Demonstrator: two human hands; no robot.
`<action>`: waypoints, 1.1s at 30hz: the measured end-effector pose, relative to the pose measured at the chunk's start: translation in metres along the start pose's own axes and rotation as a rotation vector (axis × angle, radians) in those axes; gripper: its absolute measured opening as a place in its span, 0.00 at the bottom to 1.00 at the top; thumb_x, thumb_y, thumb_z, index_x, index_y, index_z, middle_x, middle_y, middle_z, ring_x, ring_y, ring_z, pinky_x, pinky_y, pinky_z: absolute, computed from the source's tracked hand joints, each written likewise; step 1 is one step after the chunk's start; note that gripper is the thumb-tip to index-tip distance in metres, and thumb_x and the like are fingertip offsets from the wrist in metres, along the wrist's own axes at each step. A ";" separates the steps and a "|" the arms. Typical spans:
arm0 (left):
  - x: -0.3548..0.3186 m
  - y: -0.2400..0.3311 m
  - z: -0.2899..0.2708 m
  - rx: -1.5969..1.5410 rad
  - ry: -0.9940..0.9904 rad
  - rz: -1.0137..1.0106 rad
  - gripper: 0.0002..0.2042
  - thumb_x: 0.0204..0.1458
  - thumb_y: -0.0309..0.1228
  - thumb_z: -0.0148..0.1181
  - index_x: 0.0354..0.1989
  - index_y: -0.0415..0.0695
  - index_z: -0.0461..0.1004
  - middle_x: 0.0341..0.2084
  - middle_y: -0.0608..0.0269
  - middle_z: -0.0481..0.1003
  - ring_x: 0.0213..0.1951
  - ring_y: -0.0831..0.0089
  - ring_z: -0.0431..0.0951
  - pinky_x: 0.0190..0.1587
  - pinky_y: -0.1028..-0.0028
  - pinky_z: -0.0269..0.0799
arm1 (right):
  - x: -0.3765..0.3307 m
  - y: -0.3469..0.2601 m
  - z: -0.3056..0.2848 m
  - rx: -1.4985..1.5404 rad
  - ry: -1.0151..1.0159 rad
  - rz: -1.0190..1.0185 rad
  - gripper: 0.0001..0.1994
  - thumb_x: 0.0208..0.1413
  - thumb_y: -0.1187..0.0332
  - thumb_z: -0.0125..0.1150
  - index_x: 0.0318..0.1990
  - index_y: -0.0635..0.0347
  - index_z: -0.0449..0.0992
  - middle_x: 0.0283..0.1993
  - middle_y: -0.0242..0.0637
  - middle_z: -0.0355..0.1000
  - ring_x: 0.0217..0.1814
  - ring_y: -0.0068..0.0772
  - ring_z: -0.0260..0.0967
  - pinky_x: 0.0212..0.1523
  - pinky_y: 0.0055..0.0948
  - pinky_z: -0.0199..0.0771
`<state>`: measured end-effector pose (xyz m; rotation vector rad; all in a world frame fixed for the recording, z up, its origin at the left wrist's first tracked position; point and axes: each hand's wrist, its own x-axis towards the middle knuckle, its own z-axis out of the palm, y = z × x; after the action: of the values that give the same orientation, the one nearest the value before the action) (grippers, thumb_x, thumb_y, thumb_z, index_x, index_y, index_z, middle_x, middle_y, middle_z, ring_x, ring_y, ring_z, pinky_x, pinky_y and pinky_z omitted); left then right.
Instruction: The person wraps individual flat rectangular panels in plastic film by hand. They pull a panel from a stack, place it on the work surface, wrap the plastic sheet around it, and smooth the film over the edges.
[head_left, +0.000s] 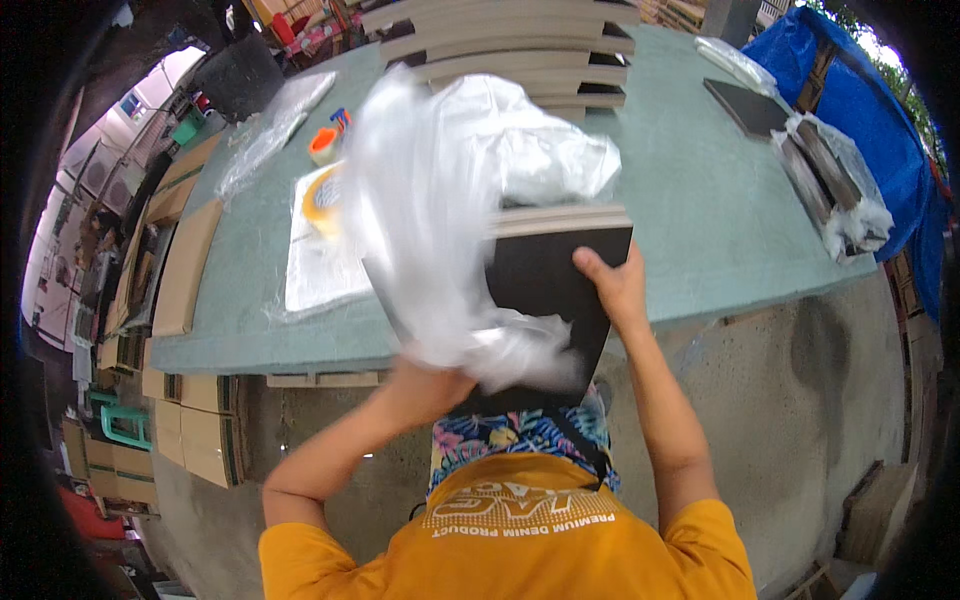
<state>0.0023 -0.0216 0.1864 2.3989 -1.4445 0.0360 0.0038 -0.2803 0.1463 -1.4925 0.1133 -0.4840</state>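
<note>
Head view: the right hand (618, 285) pinches the black board (545, 290) at its right edge, thumb on top, fingers closed around it. Left of those fingers, the left hand (425, 385) sits under a blurred clear plastic bag (440, 220); its fingers are hidden, so their grip cannot be told. The board hangs over the near edge of the green worktop (700, 190). It looks stiff and flat, best held by its edges; the bag is light, limp and slippery.
</note>
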 end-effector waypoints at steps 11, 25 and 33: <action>-0.012 0.012 0.032 -1.119 0.025 -0.520 0.15 0.52 0.39 0.43 0.30 0.38 0.70 0.21 0.65 0.70 0.23 0.79 0.66 0.28 0.74 0.63 | -0.090 -0.031 0.034 -0.248 -0.622 0.000 0.36 0.33 0.65 0.68 0.52 0.66 0.57 0.47 0.40 0.64 0.49 0.31 0.60 0.49 0.29 0.59; -0.041 -0.016 0.044 -1.070 0.141 -0.843 0.22 0.51 0.44 0.46 0.33 0.33 0.72 0.28 0.56 0.73 0.29 0.73 0.71 0.35 0.74 0.65 | -0.073 0.008 0.016 0.852 -0.356 0.647 0.19 0.52 0.54 0.46 0.40 0.63 0.69 0.36 0.38 0.70 0.39 0.30 0.67 0.41 0.27 0.66; -0.048 -0.015 0.049 -1.332 0.321 -1.028 0.20 0.51 0.41 0.46 0.31 0.32 0.71 0.25 0.62 0.71 0.28 0.80 0.68 0.30 0.77 0.65 | -0.105 0.018 0.011 0.262 -0.941 0.654 0.27 0.41 0.66 0.62 0.49 0.68 0.62 0.47 0.39 0.65 0.49 0.25 0.60 0.50 0.28 0.60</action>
<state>-0.0150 0.0107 0.1265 1.5285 0.1486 -0.5548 -0.0823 -0.2306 0.1070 -1.2023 -0.1978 0.7154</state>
